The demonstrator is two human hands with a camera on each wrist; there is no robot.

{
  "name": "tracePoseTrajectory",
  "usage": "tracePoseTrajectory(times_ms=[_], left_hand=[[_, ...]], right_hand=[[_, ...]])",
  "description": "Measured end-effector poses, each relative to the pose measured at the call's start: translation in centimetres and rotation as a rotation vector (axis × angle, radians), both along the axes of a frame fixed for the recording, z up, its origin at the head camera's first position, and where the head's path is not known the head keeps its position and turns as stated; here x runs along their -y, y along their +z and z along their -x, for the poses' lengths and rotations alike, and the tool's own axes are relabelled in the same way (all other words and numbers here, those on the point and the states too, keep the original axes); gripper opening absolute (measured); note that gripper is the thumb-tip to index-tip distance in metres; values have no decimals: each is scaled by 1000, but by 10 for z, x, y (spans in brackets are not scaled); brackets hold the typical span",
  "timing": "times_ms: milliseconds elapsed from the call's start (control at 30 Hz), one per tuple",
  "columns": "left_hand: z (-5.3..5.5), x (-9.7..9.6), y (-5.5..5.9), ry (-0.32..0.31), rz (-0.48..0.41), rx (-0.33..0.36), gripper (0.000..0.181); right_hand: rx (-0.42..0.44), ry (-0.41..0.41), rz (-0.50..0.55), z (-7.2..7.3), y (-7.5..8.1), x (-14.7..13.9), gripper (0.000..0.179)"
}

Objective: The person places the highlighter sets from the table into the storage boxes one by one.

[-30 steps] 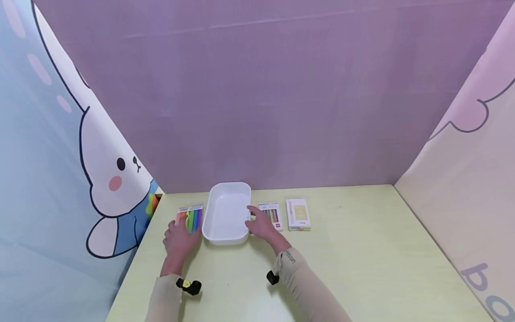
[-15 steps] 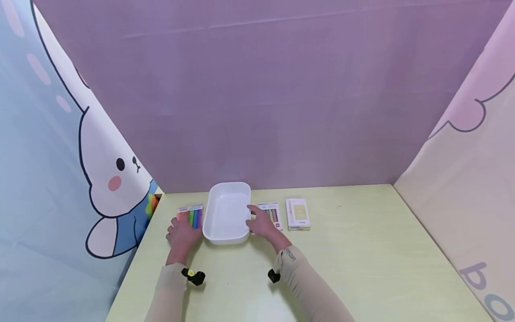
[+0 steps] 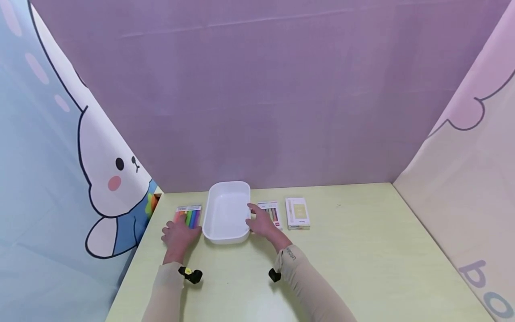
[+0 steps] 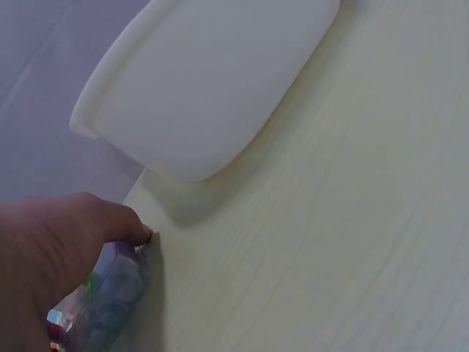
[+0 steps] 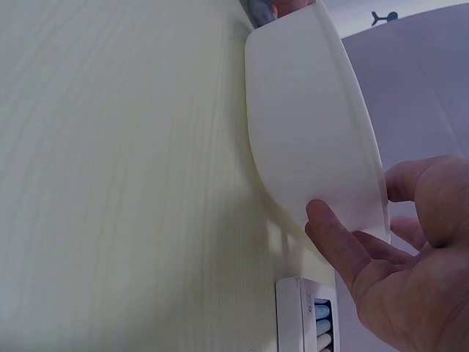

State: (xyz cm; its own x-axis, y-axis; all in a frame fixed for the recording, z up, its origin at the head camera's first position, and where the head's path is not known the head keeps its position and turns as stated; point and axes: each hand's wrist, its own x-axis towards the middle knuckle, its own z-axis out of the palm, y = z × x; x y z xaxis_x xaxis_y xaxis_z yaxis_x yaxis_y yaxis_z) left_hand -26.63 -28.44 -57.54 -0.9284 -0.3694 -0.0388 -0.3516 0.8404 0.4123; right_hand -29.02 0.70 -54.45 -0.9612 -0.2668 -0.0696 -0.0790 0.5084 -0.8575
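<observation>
My left hand (image 3: 179, 236) holds a flat clear-wrapped pack of rainbow-coloured sticks (image 3: 194, 218) by its sides, at the table's left. In the left wrist view the thumb (image 4: 117, 220) lies against the end of the pack (image 4: 113, 293), where rounded stick ends show through the plastic. Right of it stands a white plastic tub (image 3: 226, 214) with nothing in it. My right hand (image 3: 263, 223) grips the tub's right rim. The right wrist view shows the thumb at the rim and fingers spread along the outer wall of the tub (image 5: 308, 117).
Close to the right hand lies a white box with windowed coloured sticks (image 3: 274, 214). Farther right is a small stack of white boxes (image 3: 298, 213) with a yellowish panel. A purple cloth wall (image 3: 257, 112) rises behind the pale wood table (image 3: 362, 250).
My left hand first shifted slightly forward and right over the pack, then a little back to the left with it. The right hand has stayed at the tub's rim.
</observation>
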Motion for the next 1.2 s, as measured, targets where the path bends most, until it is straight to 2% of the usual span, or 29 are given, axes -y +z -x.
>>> tracePoseTrajectory(times_ms=[333, 600, 800, 1200], left_hand=[[8, 11, -8, 44, -24, 16, 89], [3, 10, -6, 84, -12, 0, 93], [-1, 7, 4, 92, -19, -51, 94], [-9, 0, 33, 91, 15, -174, 102]], right_hand=[[32, -10, 29, -2, 0, 1, 63], [49, -8, 69, -5, 0, 1, 63], [33, -13, 78, -5, 2, 1, 63], [64, -13, 125, -3, -2, -1, 63]])
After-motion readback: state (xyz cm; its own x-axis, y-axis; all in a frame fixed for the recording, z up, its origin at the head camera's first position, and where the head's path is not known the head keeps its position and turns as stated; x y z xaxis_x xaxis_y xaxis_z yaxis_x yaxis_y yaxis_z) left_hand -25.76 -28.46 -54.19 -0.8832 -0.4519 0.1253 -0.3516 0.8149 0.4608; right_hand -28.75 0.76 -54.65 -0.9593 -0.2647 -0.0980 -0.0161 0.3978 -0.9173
